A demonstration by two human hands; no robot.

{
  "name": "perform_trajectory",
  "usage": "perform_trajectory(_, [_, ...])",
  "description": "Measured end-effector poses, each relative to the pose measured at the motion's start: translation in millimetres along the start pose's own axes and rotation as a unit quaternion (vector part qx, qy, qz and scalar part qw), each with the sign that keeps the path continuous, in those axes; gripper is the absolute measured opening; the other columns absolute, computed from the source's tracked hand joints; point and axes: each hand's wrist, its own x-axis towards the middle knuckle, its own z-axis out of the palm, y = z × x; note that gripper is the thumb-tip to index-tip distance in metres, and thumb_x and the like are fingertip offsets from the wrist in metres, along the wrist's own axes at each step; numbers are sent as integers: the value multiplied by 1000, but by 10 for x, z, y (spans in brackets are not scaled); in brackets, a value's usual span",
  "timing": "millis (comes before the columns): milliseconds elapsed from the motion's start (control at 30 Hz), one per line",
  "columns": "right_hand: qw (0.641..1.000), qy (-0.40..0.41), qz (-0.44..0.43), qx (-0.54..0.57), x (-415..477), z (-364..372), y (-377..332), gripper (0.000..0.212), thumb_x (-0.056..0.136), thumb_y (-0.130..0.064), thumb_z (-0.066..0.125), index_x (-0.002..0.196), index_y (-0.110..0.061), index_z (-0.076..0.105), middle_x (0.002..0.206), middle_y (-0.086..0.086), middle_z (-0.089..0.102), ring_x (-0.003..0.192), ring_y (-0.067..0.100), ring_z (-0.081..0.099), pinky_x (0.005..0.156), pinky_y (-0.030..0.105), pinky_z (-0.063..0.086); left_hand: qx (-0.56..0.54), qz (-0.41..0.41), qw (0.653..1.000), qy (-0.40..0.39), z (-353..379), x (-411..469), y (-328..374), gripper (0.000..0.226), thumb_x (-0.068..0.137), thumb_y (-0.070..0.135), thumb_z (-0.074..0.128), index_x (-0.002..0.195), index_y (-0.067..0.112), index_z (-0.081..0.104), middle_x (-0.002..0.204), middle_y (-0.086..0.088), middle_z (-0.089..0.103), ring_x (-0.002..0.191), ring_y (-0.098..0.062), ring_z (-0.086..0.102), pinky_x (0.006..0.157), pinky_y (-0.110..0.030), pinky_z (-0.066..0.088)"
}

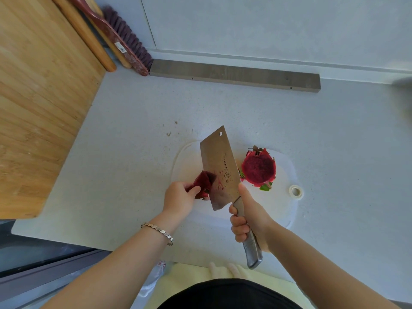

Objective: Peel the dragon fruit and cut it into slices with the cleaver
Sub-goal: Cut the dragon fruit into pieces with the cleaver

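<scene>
So, my right hand point(247, 217) is wrapped tight around the cleaver point(219, 170) handle, with the thumb up by the base of the blade and the flat side facing me. My left hand point(180, 197) is pinching a dark red piece of dragon fruit point(204, 182) right up against the blade's left side. The bigger dragon fruit chunk point(258, 168) sits cut side up just past my right thumb, on the white cutting board point(283, 208). There's a small white ring point(296, 191) off to the right of that hand.
</scene>
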Motion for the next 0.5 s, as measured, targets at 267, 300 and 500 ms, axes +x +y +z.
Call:
perform_trajectory(267, [1000,11,0,-6,-65,33,-122,60,85,-72,31,68,-14,35,46,-4,28,34,8,23,35,13,24,-39,-36,999,3,23,-60,36,15,86,19,64,83,6,71,67,-8,66,76,-30,67,67,-29,49])
perform_trajectory(300, [1000,9,3,0,-70,32,-117,61,85,-72,31,68,-14,35,47,-4,27,35,8,23,35,13,23,-38,-37,999,5,11,-61,38,16,86,18,64,86,4,72,71,-11,68,77,-31,68,70,-31,51])
perform_trajectory(500, [1000,11,11,20,-126,-6,-148,62,84,-73,31,69,-13,36,47,-4,28,34,7,24,35,12,24,-25,-20,999,18,-13,-59,55,14,82,10,68,91,1,73,87,-17,72,84,-33,68,82,-47,54])
